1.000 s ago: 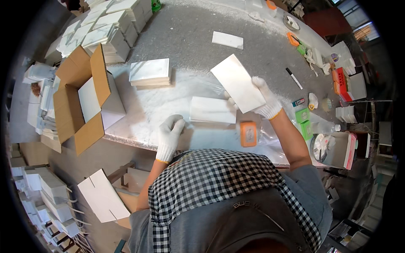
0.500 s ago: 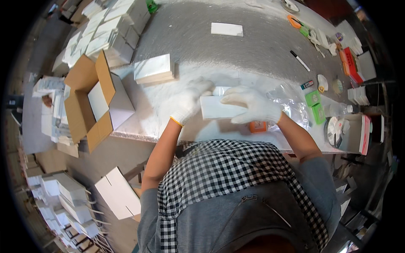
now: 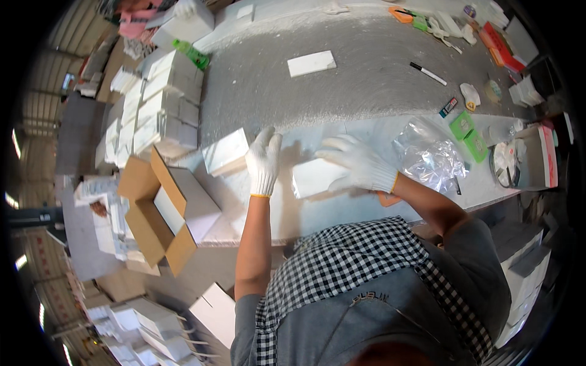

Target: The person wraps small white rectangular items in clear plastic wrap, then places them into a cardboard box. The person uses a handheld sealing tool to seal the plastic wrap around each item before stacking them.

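Observation:
My left hand [image 3: 264, 160], in a white knit glove, reaches to the right end of a short stack of white tiles [image 3: 224, 148]. Its fingers stretch out along that end, and its thumb is hard to make out. My right hand [image 3: 361, 163], gloved the same way, spans a white rectangular block or tile stack [image 3: 314, 177]. The fingers lie toward its far edge and the thumb toward its near edge, while the palm hides its right end. Beside my right wrist, an orange item [image 3: 388, 198] is partly covered.
An open cardboard box [image 3: 160, 210] stands left, below stacked white tiles [image 3: 162, 107]. Crumpled clear plastic [image 3: 430, 152], green boxes [image 3: 469, 135] and a marker [image 3: 428, 73] lie right. A lone white tile [image 3: 312, 63] lies farther back. Another person's gloved hand [image 3: 185, 8] shows top left.
My left hand has left the piece my right hand holds and moved left to the tile stack. The view has shifted, bringing another person into sight at the top left.

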### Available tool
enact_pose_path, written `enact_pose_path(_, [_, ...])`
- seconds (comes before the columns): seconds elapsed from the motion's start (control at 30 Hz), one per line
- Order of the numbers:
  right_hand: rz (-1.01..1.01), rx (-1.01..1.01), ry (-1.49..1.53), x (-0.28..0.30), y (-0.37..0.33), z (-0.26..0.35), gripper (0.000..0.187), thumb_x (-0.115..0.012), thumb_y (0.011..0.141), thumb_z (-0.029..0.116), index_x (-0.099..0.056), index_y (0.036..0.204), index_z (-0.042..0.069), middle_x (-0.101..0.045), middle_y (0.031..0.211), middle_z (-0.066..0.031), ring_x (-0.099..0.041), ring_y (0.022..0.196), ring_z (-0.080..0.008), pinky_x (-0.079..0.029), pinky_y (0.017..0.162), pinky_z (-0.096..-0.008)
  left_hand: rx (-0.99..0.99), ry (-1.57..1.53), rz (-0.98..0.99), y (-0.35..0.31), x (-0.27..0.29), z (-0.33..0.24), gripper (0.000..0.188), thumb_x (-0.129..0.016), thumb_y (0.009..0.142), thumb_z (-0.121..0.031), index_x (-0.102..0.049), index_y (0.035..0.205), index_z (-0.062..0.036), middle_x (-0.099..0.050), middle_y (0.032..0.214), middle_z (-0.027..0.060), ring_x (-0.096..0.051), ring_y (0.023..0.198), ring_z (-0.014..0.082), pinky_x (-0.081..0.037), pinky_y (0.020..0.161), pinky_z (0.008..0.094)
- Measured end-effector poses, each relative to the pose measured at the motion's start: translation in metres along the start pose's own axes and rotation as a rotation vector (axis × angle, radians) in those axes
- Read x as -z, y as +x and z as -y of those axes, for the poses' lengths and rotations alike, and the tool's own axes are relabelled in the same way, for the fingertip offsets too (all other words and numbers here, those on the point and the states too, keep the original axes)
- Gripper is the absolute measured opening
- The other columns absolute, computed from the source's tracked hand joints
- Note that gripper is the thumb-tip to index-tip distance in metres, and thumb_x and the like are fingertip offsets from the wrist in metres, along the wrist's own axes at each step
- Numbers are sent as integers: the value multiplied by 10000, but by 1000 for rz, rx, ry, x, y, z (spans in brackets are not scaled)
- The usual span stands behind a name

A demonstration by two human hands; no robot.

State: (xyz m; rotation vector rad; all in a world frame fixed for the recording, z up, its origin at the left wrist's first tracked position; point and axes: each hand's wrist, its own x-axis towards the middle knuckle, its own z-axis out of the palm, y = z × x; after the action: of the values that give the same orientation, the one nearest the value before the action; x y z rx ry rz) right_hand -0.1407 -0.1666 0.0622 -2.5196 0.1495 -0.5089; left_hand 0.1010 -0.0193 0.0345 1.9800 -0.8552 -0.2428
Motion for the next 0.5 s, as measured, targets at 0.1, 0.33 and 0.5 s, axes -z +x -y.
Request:
enact_pose_path(0.1, [-79, -356, 138, 8, -11, -3, 516, -725, 895, 410, -688, 1304, 98, -648, 1329, -137, -584, 1250, -362, -458, 1081, -478, -350, 521, 34, 72, -10, -24, 427, -727, 915, -337, -725, 1205, -24, -750, 1158, 200, -709, 1078, 346, -541, 950, 442])
enact_pose_path(0.33, [-264, -552, 58, 25, -58, -18, 427, -708, 918, 296, -692, 1284, 77, -681, 1288, -143, -637, 1184, -357, -512, 1014, -455, -772, 795, 336, 232, -121, 1, 648, -782, 847, -351, -563, 1405, -105, -584, 1434, 195, -556, 1312, 398, -467, 1086, 510])
enact_pose_path(0.5, [-450, -697, -81, 66, -91, -30, 359, -749, 891, 222, -732, 1217, 72, -713, 1227, -146, -685, 1092, -335, -545, 963, -424, -651, 830, 582, 284, -187, 14, 835, -844, 775, -381, -483, 1453, -54, -525, 1487, 225, -503, 1358, 433, -446, 1120, 495])
